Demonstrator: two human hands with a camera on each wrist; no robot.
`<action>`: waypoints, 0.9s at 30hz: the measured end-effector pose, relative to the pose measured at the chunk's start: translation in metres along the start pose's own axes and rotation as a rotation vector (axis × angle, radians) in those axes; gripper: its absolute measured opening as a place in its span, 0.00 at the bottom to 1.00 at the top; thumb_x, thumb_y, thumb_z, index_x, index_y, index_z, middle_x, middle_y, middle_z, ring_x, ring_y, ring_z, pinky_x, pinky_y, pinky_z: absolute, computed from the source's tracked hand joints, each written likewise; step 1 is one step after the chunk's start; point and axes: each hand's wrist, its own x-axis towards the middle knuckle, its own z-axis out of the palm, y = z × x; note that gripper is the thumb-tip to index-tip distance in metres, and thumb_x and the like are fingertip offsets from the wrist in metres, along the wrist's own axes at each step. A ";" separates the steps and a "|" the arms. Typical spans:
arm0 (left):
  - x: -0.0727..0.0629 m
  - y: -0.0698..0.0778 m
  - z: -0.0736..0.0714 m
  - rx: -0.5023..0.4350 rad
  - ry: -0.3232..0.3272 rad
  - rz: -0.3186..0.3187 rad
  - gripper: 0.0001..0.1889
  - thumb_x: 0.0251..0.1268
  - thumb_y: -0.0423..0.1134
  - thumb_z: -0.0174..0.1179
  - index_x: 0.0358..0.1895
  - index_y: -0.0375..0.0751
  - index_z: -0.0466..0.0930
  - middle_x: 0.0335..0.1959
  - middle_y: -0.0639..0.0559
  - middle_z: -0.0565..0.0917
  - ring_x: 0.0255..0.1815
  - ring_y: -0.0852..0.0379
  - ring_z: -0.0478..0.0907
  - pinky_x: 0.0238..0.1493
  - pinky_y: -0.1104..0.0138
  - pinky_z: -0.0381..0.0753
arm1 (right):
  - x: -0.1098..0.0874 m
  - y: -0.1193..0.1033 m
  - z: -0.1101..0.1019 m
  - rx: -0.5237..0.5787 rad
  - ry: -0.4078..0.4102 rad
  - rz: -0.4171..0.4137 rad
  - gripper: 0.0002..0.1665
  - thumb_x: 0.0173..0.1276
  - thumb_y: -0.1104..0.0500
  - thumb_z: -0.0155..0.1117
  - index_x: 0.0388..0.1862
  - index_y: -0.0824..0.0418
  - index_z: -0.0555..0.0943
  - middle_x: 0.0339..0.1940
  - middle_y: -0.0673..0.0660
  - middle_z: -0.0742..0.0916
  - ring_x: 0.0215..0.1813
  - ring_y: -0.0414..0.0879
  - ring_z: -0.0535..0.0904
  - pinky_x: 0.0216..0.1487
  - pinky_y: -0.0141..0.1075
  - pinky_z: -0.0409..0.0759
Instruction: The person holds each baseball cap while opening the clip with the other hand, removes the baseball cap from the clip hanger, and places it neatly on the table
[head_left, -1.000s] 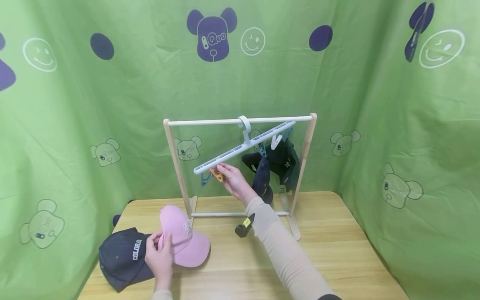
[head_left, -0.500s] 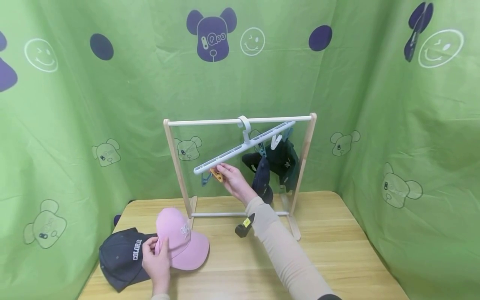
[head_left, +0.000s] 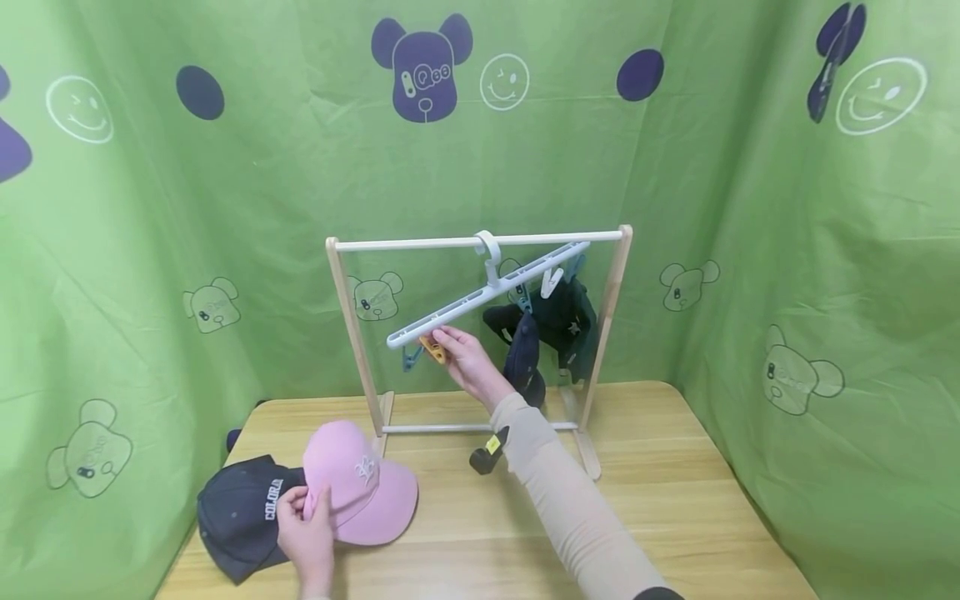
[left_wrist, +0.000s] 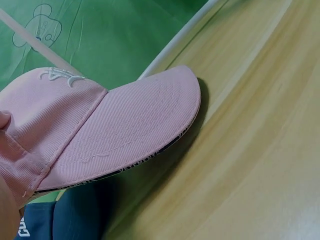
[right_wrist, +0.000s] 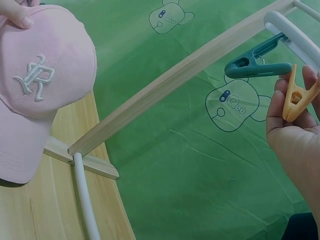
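My left hand pinches the back edge of a pink baseball cap, whose brim points right. White embroidery marks its front in the right wrist view. Up at the rack, my right hand grips an orange clothespin under the low left end of a pale blue clip hanger. A teal clothespin hangs beside it at the hanger's tip. The hanger tilts, with its right end high. From the right half hang a navy cap and a dark green cap.
A dark cap with white lettering lies on the table at the left, partly behind the left hand. The wooden rack stands at the back, its top bar carrying the hanger. A white clothespin hangs unused. Green curtains surround the table.
My left hand has moved a little left and down with the pink cap, away from the hanger. The right hand stays at the orange clothespin.
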 end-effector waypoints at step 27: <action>-0.002 -0.013 -0.015 0.109 0.013 -0.091 0.19 0.54 0.36 0.71 0.46 0.35 0.74 0.26 0.58 0.73 0.21 0.71 0.64 0.26 0.78 0.64 | -0.001 0.002 -0.001 -0.028 0.009 -0.008 0.09 0.75 0.63 0.52 0.42 0.56 0.81 0.38 0.48 0.88 0.48 0.41 0.83 0.62 0.35 0.78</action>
